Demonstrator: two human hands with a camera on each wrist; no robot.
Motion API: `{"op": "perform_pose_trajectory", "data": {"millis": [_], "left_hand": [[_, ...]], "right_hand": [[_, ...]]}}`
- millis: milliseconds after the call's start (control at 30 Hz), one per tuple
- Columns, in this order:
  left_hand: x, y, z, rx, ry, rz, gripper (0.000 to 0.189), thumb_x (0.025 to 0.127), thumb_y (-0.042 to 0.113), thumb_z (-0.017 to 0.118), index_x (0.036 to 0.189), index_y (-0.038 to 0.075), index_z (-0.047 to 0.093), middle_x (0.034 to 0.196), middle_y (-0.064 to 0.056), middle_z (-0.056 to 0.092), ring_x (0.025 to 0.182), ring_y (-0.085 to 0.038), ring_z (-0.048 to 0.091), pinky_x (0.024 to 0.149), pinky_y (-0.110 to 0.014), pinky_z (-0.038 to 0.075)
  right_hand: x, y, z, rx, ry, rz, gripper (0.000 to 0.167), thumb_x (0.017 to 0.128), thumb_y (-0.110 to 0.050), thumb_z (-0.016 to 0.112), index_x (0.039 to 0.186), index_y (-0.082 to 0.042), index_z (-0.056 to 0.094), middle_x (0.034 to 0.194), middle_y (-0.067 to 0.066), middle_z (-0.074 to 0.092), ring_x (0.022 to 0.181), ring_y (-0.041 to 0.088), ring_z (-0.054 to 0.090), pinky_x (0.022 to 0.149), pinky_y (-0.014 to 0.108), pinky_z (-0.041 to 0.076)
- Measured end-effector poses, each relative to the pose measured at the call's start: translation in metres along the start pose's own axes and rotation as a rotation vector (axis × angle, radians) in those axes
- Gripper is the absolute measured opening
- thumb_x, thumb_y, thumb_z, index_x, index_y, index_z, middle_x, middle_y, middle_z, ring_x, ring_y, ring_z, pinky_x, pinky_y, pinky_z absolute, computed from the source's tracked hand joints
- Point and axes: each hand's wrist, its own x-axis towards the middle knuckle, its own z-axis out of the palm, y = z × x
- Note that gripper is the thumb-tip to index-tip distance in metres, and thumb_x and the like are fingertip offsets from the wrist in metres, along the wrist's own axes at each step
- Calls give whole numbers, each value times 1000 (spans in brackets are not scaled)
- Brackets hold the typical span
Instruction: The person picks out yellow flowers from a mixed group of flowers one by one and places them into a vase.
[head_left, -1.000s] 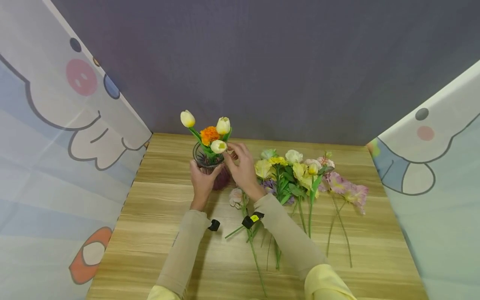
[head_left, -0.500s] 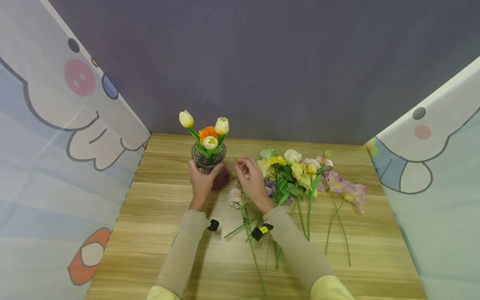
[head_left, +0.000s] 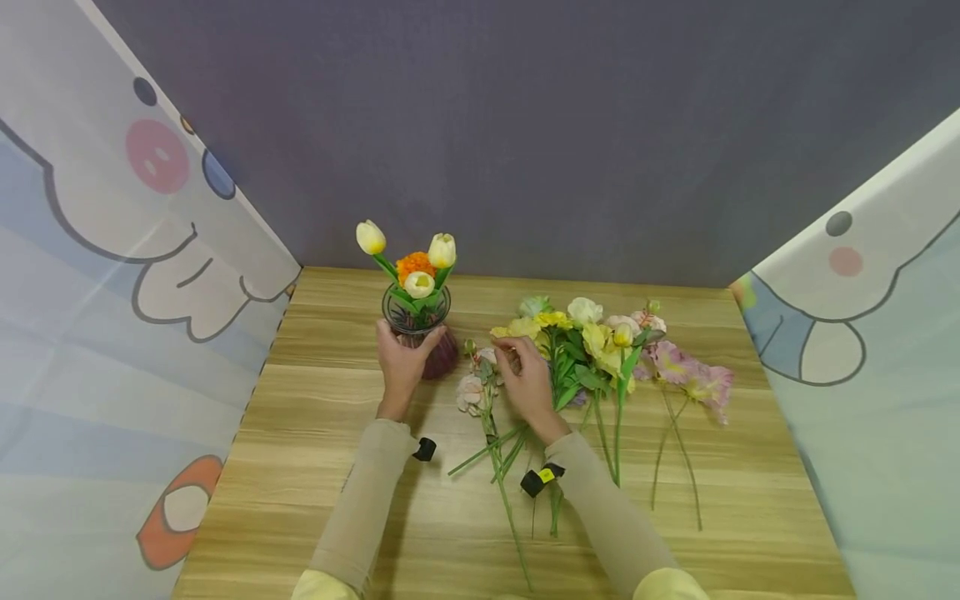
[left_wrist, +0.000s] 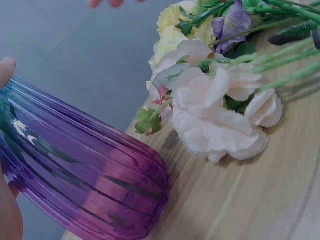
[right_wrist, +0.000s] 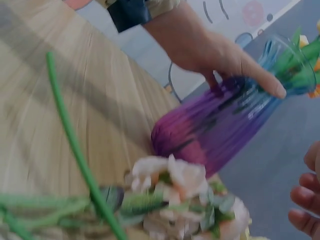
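Observation:
A ribbed glass vase point(right_wrist: 210, 120), blue-green at the rim and purple-pink below, stands at the left of the table. My left hand point(head_left: 401, 360) grips it around the neck, thumb on one side and fingers on the other. Out of its mouth rise several white tulips point(head_left: 442, 250) and an orange flower point(head_left: 415, 267); dark stems show through the glass in the left wrist view. My right hand point(head_left: 527, 379) hovers over the left part of the loose flowers, its fingers loosely bent with nothing between them. Pale pink roses point(left_wrist: 215, 115) lie between the hands.
Right of the vase lies a pile of yellow flowers point(head_left: 600, 342), with a white bloom point(head_left: 585, 311), a yellow tulip point(head_left: 622, 335) and green stems toward the front. Purple-pink flowers point(head_left: 690, 375) lie farther right. A grey wall point(head_left: 525, 142) stands behind the wooden table point(head_left: 300, 467).
My right hand has let go of the front white tulip and moved right and toward me, over the loose flowers. That tulip now sits closer to the orange flower. The left hand stays on the vase.

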Motion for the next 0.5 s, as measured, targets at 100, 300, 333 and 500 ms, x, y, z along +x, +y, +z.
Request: {"op": "perform_pose_trajectory", "data": {"millis": [100, 300, 333, 500], "left_hand": [[0, 3, -2, 109, 13, 9, 81, 76, 35, 93, 131, 0, 45, 128, -21, 55, 118, -34, 56, 100, -54, 48], [3, 10, -10, 248, -38, 31, 90, 76, 44, 90, 140, 2, 42, 130, -21, 54, 119, -37, 54, 101, -56, 46], [3, 11, -12, 246, -66, 39, 92, 77, 43, 90, 143, 3, 41, 133, -20, 53, 122, -36, 54, 105, -55, 45], [6, 12, -22, 167, -239, 116, 85, 83, 28, 86, 151, 6, 40, 143, -17, 55, 135, -33, 51, 116, -53, 38]], "right_hand": [[-5, 6, -8, -64, 19, 17, 18, 102, -8, 65, 116, 1, 70, 98, 10, 65, 71, 17, 58, 58, 28, 48], [-10, 21, -26, -175, 79, 66, 19, 101, -7, 65, 116, 3, 70, 96, 13, 64, 67, 16, 52, 55, 29, 44], [-11, 23, -30, -190, 87, 80, 19, 101, -7, 65, 116, 3, 70, 96, 13, 64, 66, 16, 51, 55, 29, 43], [-15, 38, -46, -252, 81, 158, 25, 98, -9, 70, 119, 5, 68, 100, 19, 64, 67, 18, 50, 56, 30, 41]]}}
